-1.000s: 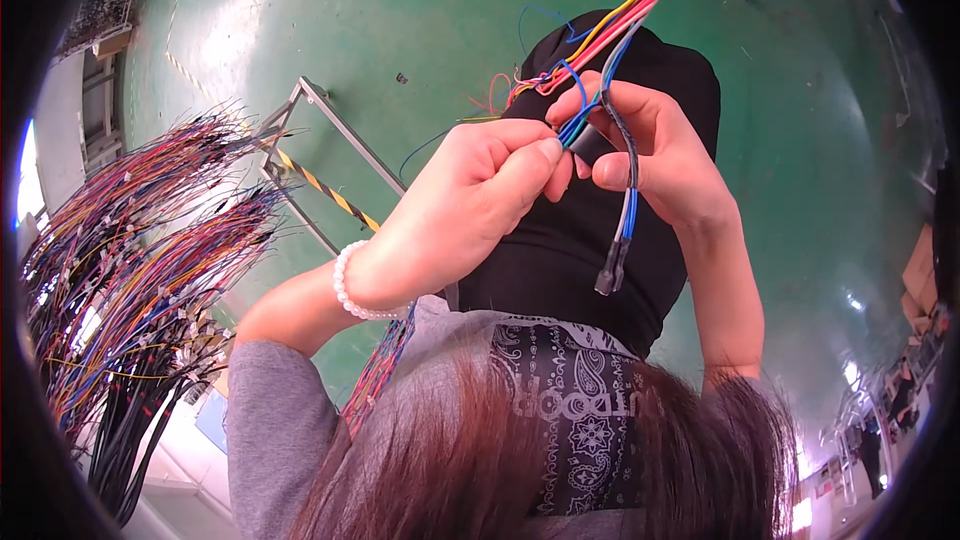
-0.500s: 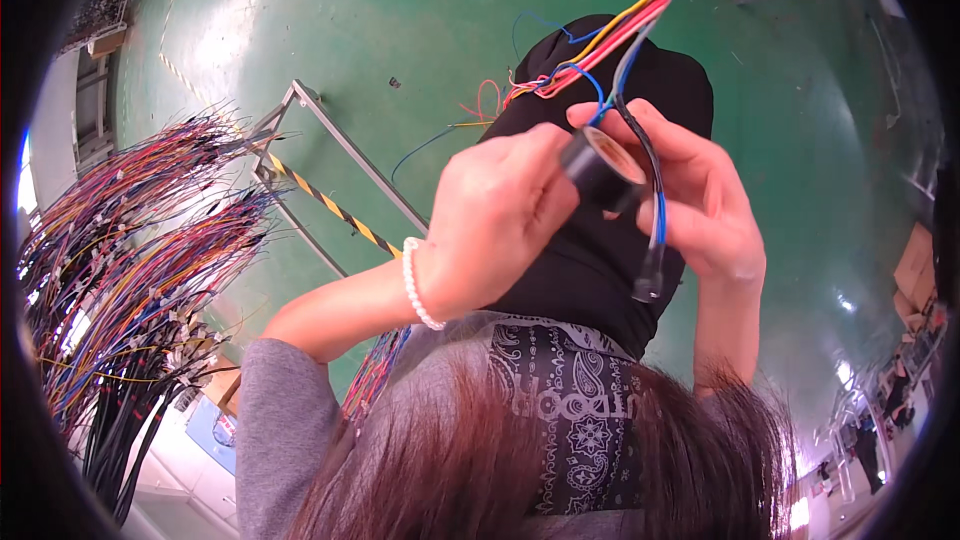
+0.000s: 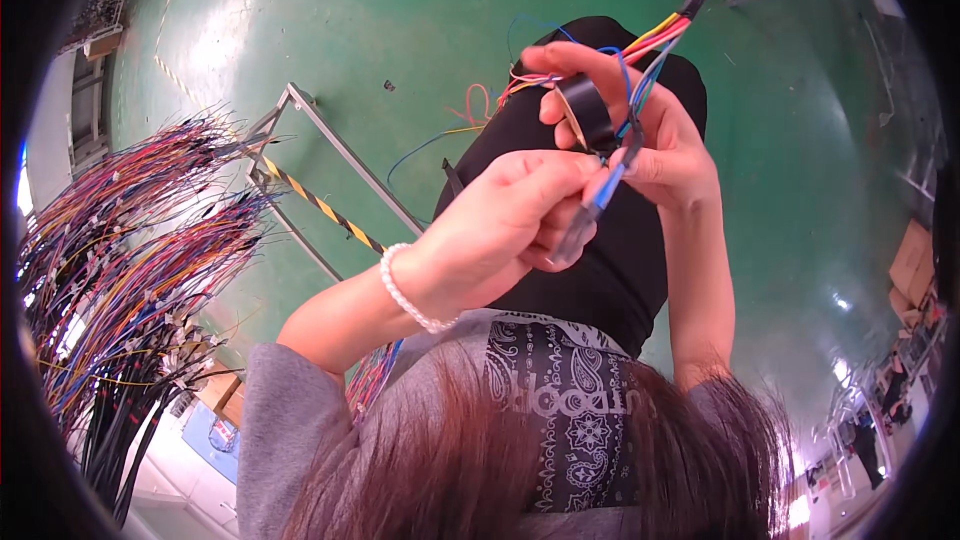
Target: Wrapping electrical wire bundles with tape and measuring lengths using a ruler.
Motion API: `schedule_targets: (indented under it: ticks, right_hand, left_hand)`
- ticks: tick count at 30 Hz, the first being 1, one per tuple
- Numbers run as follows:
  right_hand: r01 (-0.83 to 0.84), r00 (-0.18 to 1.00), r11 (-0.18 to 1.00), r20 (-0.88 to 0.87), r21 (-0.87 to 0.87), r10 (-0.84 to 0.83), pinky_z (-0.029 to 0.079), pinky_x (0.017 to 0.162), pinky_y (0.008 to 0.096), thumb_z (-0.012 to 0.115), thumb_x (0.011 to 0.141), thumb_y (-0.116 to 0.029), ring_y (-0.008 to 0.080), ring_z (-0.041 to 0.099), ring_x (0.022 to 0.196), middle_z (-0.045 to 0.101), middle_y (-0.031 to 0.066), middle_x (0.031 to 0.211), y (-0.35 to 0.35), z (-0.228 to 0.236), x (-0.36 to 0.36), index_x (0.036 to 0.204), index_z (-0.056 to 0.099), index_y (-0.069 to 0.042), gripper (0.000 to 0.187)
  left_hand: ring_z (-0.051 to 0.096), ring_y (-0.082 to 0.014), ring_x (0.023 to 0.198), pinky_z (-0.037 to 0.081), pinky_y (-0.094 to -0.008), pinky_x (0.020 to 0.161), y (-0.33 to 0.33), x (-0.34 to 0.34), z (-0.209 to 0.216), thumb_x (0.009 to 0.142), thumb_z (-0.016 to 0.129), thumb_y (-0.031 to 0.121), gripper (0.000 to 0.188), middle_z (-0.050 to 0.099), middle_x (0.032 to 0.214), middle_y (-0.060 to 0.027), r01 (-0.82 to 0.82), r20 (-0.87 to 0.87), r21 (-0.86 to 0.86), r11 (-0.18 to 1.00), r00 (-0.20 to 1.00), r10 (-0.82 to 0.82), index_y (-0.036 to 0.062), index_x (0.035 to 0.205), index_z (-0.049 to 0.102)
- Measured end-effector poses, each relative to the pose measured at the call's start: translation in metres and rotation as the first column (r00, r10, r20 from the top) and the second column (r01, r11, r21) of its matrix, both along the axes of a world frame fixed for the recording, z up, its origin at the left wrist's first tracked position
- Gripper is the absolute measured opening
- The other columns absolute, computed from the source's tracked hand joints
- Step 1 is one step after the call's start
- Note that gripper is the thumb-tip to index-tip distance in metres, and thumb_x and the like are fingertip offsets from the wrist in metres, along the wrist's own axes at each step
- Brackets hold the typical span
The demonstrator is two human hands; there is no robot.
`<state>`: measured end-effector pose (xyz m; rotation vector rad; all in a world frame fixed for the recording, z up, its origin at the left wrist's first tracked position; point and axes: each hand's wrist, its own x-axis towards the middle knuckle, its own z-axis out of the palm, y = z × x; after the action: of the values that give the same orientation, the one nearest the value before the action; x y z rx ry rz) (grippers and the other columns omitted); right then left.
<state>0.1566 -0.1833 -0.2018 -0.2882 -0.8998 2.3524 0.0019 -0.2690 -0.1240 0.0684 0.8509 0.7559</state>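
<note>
Wire harness [image 3: 646, 83] slants across my head view, from a blurred dark end at lower left, by the left hand, to a black-sleeved trunk leaving the top edge at upper right; it lies in both hands, above black-clad legs [image 3: 600, 275]. I see the left hand [image 3: 495, 225] closed, thumb and finger pinched at the wires; the right hand [image 3: 675, 155] curls about a tape roll [image 3: 588, 112], thumb pressed on the strands. These are smooth, blue, red and yellow; the roll is a glossy black cylinder. Beyond, left to right: multicoloured wire bundles [image 3: 130, 240] fanning out, a metal frame [image 3: 350, 153], shiny green floor [image 3: 430, 40], cardboard boxes [image 3: 912, 265].
</note>
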Motion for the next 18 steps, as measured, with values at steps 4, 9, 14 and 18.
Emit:
schedule_targets:
  ticks: [4, 9, 14, 18]
  right_hand:
    - [-0.044, 0.992, 0.976, 0.124, 0.211, 0.018, 0.043, 0.095, 0.0308, 0.079, 0.072, -0.017, 0.0173, 0.056, 0.106, 0.057, 0.014, 0.125, 0.009, -0.012, 0.003, 0.135, 0.047, 0.005, 0.074]
    - [0.021, 0.952, 0.988, 0.3, 0.152, -0.066, 0.043, 0.092, 0.0283, 0.079, 0.069, -0.011, 0.0156, 0.056, 0.104, 0.06, 0.0059, 0.106, -0.015, -0.014, 0.011, 0.12, 0.059, 0.004, 0.057]
    - [0.203, 0.828, 0.969, 0.552, -0.138, -0.095, 0.048, 0.063, 0.0208, 0.075, 0.07, -0.003, 0.0081, 0.059, 0.078, 0.062, 0.0043, 0.1, -0.042, 0.046, 0.026, 0.118, 0.058, 0.006, 0.052]
    - [0.255, 0.83, 0.967, 0.509, 0.018, -0.229, 0.048, 0.061, 0.0203, 0.064, 0.088, -0.007, 0.0076, 0.058, 0.07, 0.065, 0.0075, 0.094, -0.044, 0.083, 0.013, 0.113, 0.06, 0.006, 0.029]
  left_hand:
    - [0.024, -0.0038, 0.05, 0.019, -0.0226, 0.045, 0.004, -0.007, 0.007, 0.102, 0.044, 0.025, 0.029, 0.026, 0.061, 0.0083, 0.014, 0.109, -0.015, 1.0, 0.994, -0.012, 0.0087, 0.078, 0.047]
    - [0.027, -0.0043, 0.049, 0.021, -0.0222, 0.046, 0.007, -0.008, 0.01, 0.101, 0.045, 0.02, 0.027, 0.034, 0.06, 0.0067, 0.156, -0.414, 0.213, 0.965, 0.908, -0.055, 0.0043, 0.079, 0.05]
    - [0.055, -0.0253, 0.057, 0.042, -0.0352, 0.053, -0.004, -0.005, -0.019, 0.087, 0.061, 0.007, 0.014, 0.053, 0.065, -0.0105, 0.592, -0.897, 0.441, 0.675, 0.317, 0.308, 0.0005, 0.08, 0.052]
    - [0.058, -0.0331, 0.063, 0.045, -0.0413, 0.056, -0.008, 0.002, -0.031, 0.077, 0.065, 0.002, 0.015, 0.055, 0.067, -0.015, 0.714, -0.805, 0.504, 0.487, 0.184, 0.564, 0.0018, 0.082, 0.051]
